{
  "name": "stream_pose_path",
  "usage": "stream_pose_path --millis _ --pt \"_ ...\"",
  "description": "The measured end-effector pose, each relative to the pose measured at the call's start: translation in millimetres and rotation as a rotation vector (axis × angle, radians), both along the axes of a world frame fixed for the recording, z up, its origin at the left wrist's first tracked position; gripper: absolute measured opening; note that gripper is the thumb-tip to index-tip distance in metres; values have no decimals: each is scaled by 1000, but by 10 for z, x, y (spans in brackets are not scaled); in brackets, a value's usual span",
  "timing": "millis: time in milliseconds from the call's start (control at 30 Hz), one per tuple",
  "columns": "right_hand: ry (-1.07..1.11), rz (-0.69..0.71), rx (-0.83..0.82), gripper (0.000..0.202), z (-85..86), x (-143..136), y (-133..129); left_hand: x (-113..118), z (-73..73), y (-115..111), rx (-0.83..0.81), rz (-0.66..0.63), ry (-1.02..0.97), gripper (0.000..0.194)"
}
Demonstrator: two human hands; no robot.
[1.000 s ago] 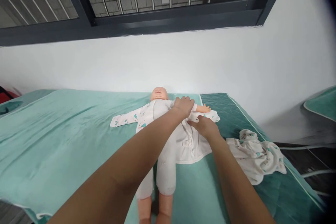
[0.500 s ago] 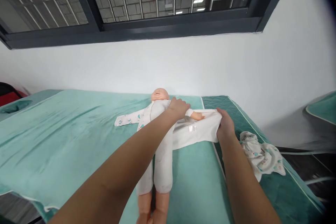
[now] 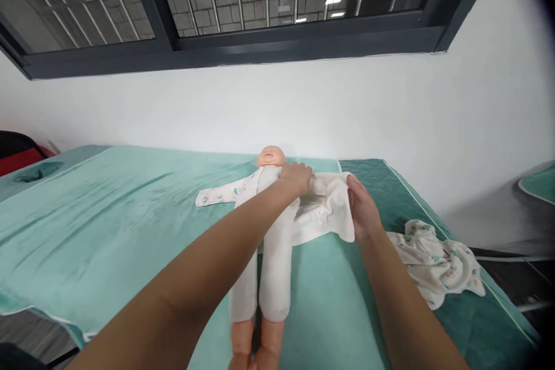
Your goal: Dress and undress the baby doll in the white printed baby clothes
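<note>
A baby doll [image 3: 277,254] with a white cloth body lies on its back, head toward the wall. Its arm on the left wears a printed white sleeve [image 3: 219,194], stretched out flat. My left hand [image 3: 297,178] is closed around the doll's arm on the right side, near the shoulder; that arm is mostly hidden. To the right spreads the open half of the baby shirt [image 3: 333,208], its plain white inner side showing. My right hand [image 3: 363,207] grips the outer edge of this shirt, which now bunches between my hands.
A green sheet [image 3: 130,231] covers the bed, with a darker green cover [image 3: 364,170] on the right. There lies a crumpled printed baby garment [image 3: 437,260]. A white wall [image 3: 269,104] and a dark-framed barred window stand behind. Something red and black [image 3: 19,153] is at far left.
My right hand has moved left toward the doll, and the taut shirt half has become slack and folded. The doll's small hand, visible before, is now covered. My left hand stays at the arm.
</note>
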State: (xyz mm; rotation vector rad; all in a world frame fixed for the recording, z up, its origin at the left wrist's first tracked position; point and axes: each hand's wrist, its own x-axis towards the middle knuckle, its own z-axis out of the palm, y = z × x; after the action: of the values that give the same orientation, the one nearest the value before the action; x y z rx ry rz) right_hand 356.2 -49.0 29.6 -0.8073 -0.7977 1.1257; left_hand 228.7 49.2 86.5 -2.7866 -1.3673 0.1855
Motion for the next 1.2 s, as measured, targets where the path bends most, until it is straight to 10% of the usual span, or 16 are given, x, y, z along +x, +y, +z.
stream_pose_path --millis 133,333,767,967,1200 --pt "-209 111 28 44 -10 -196 -51 -152 139 145 -138 -43 -104 73" --pt "-152 407 87 31 -36 -285 -127 -322 86 203 -302 -325 -420 41" --pt "-267 721 106 41 22 -177 -221 -809 206 230 55 53 -569 25" --pt "-131 342 134 18 -41 -216 -132 -998 -6 215 41 184 -714 26" --pt "-282 -29 87 13 -130 -301 -29 -1002 -4 162 -146 50 -736 30"
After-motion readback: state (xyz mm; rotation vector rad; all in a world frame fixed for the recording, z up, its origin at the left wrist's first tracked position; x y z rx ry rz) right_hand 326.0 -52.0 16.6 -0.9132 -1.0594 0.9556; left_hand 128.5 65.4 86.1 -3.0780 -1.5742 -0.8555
